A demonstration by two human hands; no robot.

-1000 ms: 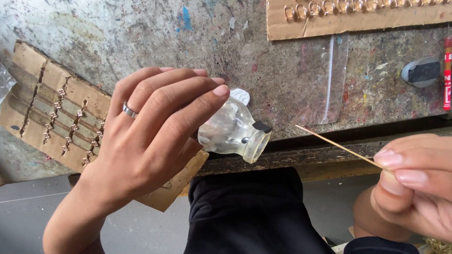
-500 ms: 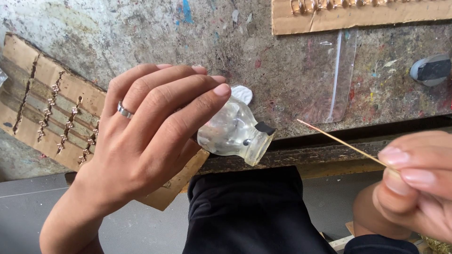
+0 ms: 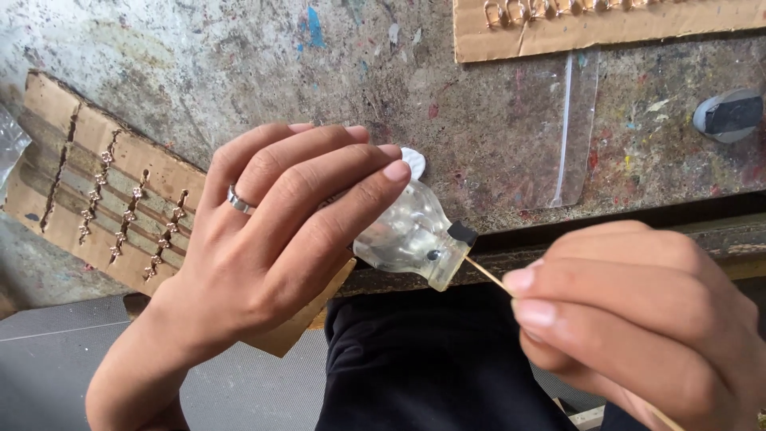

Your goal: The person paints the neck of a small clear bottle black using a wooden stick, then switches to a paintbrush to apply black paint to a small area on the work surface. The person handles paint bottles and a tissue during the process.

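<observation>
The right hand (image 3: pixel 638 327), at 4 o'clock, pinches one thin wooden stick (image 3: pixel 485 271). Its tip touches the mouth of one small clear bottle (image 3: pixel 411 235) in the middle. The left hand (image 3: pixel 279 231), at 9 o'clock, curls round the bottle. It wears one ring (image 3: pixel 238 200). Farther off, two cardboard pieces (image 3: pixel 88 191) with little metal hooks lie on the stained table (image 3: pixel 319 80).
</observation>
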